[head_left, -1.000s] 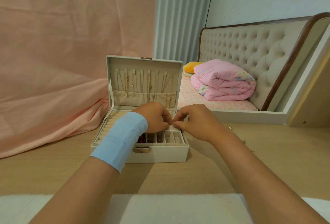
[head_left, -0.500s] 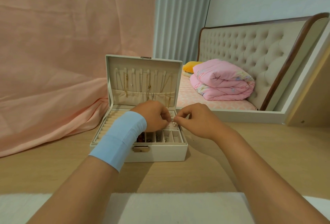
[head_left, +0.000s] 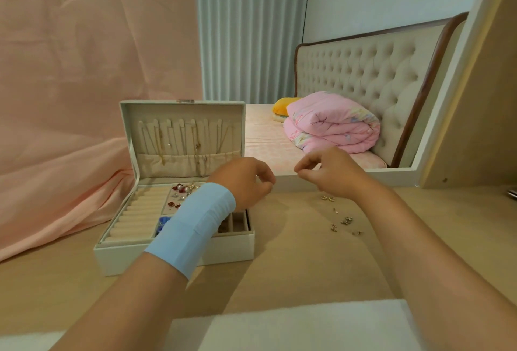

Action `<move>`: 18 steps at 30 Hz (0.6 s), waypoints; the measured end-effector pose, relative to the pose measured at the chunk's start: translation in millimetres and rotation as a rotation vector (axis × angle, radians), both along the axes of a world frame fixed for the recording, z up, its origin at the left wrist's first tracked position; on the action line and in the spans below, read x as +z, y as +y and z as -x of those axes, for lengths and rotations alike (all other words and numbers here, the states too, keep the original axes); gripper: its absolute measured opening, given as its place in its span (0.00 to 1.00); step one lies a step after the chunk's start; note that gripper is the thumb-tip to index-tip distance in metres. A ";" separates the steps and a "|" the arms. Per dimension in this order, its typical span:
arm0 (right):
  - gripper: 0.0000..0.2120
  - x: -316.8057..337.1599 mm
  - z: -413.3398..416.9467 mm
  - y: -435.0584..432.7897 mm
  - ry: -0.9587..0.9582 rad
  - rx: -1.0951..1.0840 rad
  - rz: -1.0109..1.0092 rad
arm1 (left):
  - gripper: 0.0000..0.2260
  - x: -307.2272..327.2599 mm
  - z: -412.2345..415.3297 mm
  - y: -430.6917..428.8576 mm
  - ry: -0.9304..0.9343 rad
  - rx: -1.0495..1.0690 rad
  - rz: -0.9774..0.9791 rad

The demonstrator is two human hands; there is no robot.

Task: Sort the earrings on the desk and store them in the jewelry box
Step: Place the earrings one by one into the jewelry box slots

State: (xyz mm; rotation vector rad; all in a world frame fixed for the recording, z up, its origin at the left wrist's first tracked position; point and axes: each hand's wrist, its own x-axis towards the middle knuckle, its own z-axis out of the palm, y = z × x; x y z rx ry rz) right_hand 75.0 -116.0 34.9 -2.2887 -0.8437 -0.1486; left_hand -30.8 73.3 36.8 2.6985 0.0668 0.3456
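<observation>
Head view: left hand [head_left: 246,182] at open jewelry box [head_left: 126,261] right edge, right hand [head_left: 331,175] near scattered earrings [head_left: 345,221] on tabletop [head_left: 293,272]; both curled, contents cannot be told.

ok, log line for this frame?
left hand: by jewelry box, grip unclear | right hand: above desk, grip unclear | jewelry box: open | loose earrings: on desk

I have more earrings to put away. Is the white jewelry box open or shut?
Open. The white jewelry box has its lid standing upright, showing hung gold necklaces, and the tray compartments holding earrings lie exposed.
</observation>
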 end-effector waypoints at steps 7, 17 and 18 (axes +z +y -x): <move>0.08 -24.2 -47.7 -55.3 0.056 -0.166 0.166 | 0.11 -8.7 -72.6 -73.3 0.149 -0.034 -0.087; 0.14 -62.0 -71.6 -63.6 0.117 -0.262 0.363 | 0.15 -51.8 -142.1 -111.6 0.277 0.044 -0.154; 0.14 -62.9 -71.8 -64.0 0.114 -0.263 0.367 | 0.14 -54.8 -144.2 -112.6 0.281 0.043 -0.163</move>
